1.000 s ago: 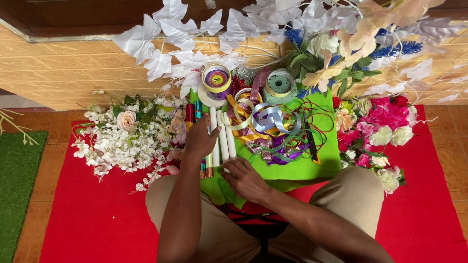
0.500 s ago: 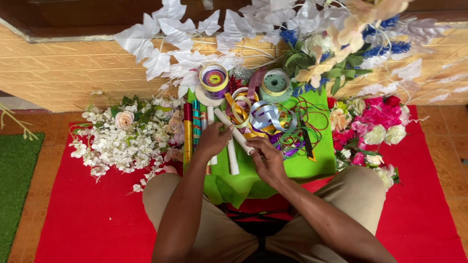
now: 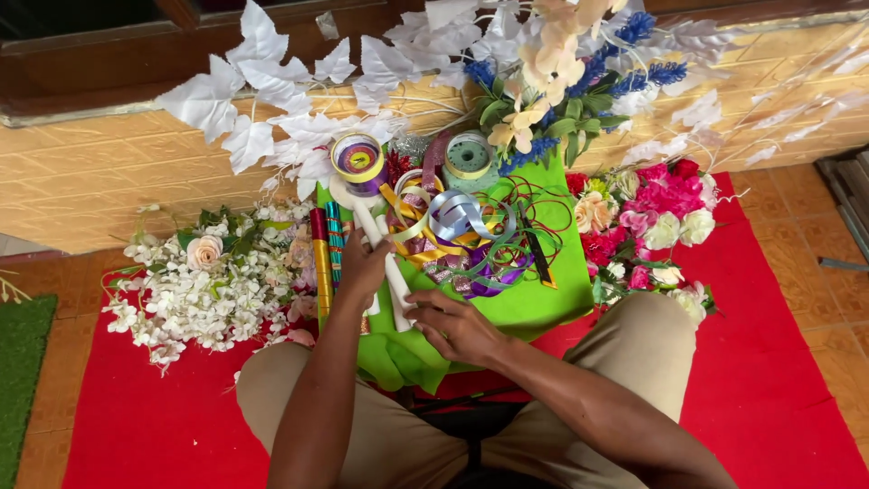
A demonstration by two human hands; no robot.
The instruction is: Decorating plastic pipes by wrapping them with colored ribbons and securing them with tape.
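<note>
Head view: your left hand (image 3: pixel 362 269) is closed around white rolled sticks (image 3: pixel 391 276) over the green cloth (image 3: pixel 543 299); your right hand (image 3: pixel 455 326), fingers loosely curled, touches their lower ends. Ribbon tangle (image 3: pixel 457 237) lies just beyond, white flowers (image 3: pixel 195 290) to the left.

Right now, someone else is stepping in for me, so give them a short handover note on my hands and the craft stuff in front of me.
Left hand: gripping a white roll on the green cloth.
Right hand: on the lower end of the white rolls, fingers spread, holding nothing clear of the cloth.
Nearby: tangled ribbons and ribbon spools behind; white flowers to the left, pink flowers to the right.
Done: rolls gathered under both hands.
Left: ribbons untouched.
</note>
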